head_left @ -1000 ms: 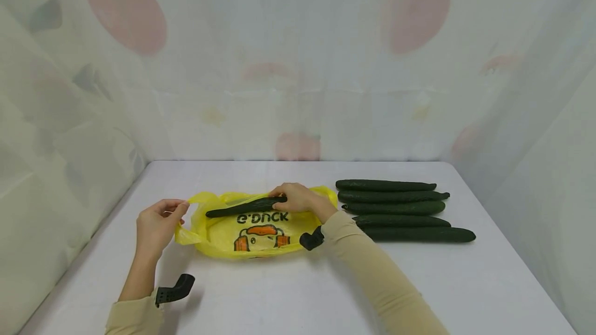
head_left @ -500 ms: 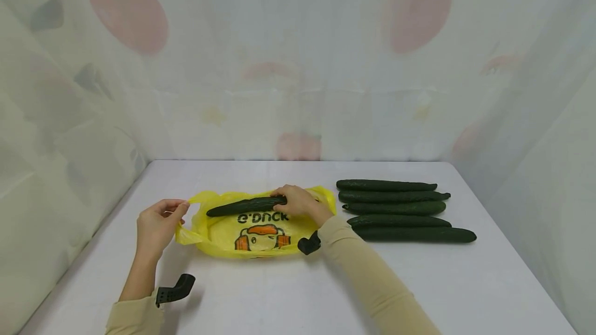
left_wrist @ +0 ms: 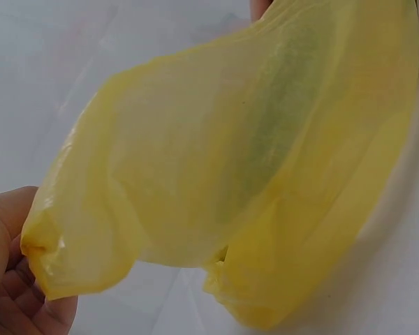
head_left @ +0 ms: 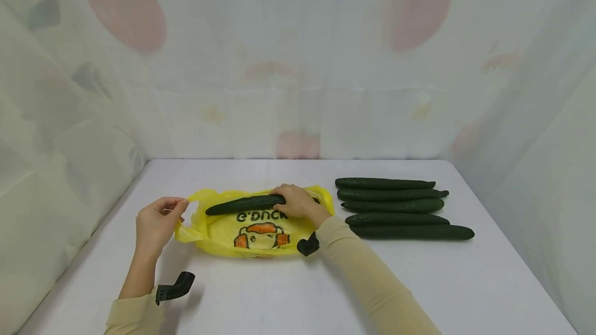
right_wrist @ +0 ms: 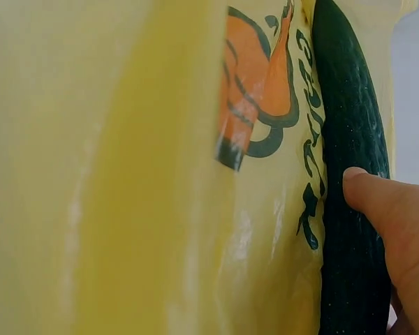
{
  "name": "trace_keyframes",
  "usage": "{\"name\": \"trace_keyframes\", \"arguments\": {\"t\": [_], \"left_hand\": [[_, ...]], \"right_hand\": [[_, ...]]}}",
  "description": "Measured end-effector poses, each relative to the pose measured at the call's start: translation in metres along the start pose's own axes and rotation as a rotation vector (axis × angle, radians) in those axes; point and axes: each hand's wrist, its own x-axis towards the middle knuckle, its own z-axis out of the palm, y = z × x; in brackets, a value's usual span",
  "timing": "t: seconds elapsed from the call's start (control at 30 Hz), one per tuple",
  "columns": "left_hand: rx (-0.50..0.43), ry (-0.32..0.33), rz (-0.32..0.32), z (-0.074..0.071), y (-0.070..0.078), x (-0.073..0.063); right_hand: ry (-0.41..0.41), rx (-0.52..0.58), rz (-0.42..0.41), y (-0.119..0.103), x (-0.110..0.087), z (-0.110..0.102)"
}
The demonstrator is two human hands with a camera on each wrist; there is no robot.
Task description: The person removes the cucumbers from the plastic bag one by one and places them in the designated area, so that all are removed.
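A yellow plastic bag (head_left: 219,234) with a printed duck lies on its side, mouth spread toward the left. My left hand (head_left: 155,224) pinches one of its handles between thumb and fingers; in the left wrist view the handle (left_wrist: 77,258) stretches from that hand. Within the bag lies a dark green cucumber (head_left: 247,204). My right hand (head_left: 298,203) grips the cucumber near its right part, and the right wrist view has the thumb (right_wrist: 366,188) pressed on the cucumber's skin. Its far right end is hidden by the hand in the head view.
Several more cucumbers (head_left: 391,207) lie side by side on the white table (head_left: 261,293), just right of the bag. A pale curtain (head_left: 298,92) with fruit prints hangs behind the table, and cloth also hangs at both sides.
My right hand and forearm have shifted very slightly left, and the cucumber in the bag has turned a little. My left hand keeps its hold on the bag handle.
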Motion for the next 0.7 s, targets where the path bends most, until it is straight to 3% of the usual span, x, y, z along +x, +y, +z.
{"name": "trace_keyframes", "arguments": {"t": [0.33,0.7], "left_hand": [[0.053,-0.029,-0.032,-0.009,0.021,-0.007],[0.059,-0.024,-0.053,-0.012,0.019,-0.007]], "right_hand": [[0.031,0.013,-0.058,0.002,-0.005,-0.001],[0.075,0.015,-0.134,0.0,-0.011,-0.007]]}}
